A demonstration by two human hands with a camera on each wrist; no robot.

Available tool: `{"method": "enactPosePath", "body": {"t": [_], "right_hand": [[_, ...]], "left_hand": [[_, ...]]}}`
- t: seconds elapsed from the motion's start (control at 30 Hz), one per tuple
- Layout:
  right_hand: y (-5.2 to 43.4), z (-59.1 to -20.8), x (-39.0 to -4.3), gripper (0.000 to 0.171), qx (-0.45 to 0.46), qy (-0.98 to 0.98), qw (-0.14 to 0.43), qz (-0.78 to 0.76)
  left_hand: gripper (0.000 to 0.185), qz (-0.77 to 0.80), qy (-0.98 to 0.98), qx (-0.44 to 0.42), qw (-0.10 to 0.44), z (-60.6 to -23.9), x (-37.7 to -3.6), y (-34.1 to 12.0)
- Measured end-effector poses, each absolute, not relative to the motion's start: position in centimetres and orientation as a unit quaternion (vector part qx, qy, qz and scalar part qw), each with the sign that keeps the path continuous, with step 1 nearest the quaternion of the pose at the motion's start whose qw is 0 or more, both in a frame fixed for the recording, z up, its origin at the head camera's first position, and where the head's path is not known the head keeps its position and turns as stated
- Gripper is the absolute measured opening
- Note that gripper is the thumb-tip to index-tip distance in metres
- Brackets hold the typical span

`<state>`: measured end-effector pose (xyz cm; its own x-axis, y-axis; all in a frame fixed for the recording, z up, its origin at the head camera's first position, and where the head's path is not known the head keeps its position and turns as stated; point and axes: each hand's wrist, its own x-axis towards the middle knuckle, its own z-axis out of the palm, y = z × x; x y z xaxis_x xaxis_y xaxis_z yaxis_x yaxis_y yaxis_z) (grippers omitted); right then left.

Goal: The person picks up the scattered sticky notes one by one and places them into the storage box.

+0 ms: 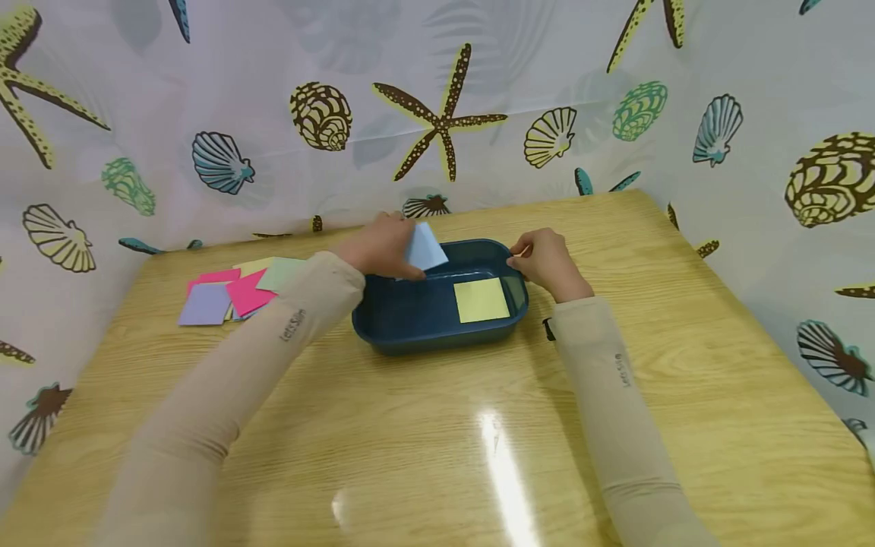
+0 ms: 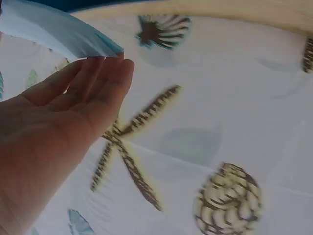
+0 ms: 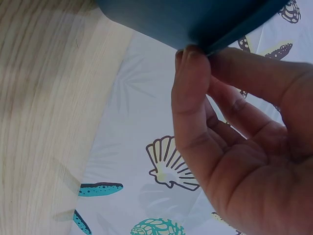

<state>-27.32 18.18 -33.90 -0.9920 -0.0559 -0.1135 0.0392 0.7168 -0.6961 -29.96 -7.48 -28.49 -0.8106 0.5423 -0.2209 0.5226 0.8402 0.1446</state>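
Observation:
A dark blue plastic bin [image 1: 424,344] stands on the table with a pale yellow sticky note [image 1: 481,301] lying in its right half. Over the bin's back left part, my left hand [image 1: 379,245] holds a light blue sticky note [image 1: 427,248] by its edge. In the left wrist view that note [image 2: 54,30] bends at the fingertips, and the thumb is hidden. At the bin's right end, my right hand [image 1: 547,262] pinches the rim between thumb and fingers; the right wrist view shows this grip on the bin wall [image 3: 161,22] up close.
Left of the bin, several loose sticky notes overlap in a pile, among them a purple one [image 1: 204,305], a pink one [image 1: 250,292] and a green one [image 1: 280,274]. A curtain [image 1: 273,68] printed with shells and starfish hangs behind the wooden table [image 1: 383,448].

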Motion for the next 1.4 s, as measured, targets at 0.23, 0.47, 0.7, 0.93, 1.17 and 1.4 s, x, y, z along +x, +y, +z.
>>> {"method": "enactPosePath", "body": {"t": [0.23, 0.47, 0.7, 0.93, 1.17, 1.4], "right_hand": [[18.1, -33.9, -27.5, 0.021, -0.004, 0.925, 0.061, -0.375], [18.3, -33.8, -27.3, 0.022, -0.012, 0.925, 0.061, -0.376], [18.2, -33.7, -27.4, 0.022, -0.009, 0.927, 0.058, -0.371], [18.2, -33.7, -27.3, 0.022, -0.01, 0.928, 0.062, -0.368], [18.2, -33.8, -27.4, 0.022, -0.012, 0.929, 0.06, -0.365], [18.1, -33.7, -27.3, 0.023, -0.001, 0.928, 0.069, -0.367]], "left_hand": [[0.062, -0.055, 0.916, 0.346, 0.197, -32.1, -29.2, -0.1], [0.064, -0.086, 0.904, 0.355, 0.225, -34.5, -30.0, 2.2], [0.07, -0.077, 0.901, 0.357, 0.233, -34.7, -30.1, 2.6], [0.075, -0.074, 0.903, 0.352, 0.233, -35.3, -30.0, 2.7], [0.075, -0.067, 0.904, 0.351, 0.233, -35.5, -30.1, 2.8], [0.076, -0.06, 0.905, 0.348, 0.237, -35.6, -30.1, 2.9]]}}
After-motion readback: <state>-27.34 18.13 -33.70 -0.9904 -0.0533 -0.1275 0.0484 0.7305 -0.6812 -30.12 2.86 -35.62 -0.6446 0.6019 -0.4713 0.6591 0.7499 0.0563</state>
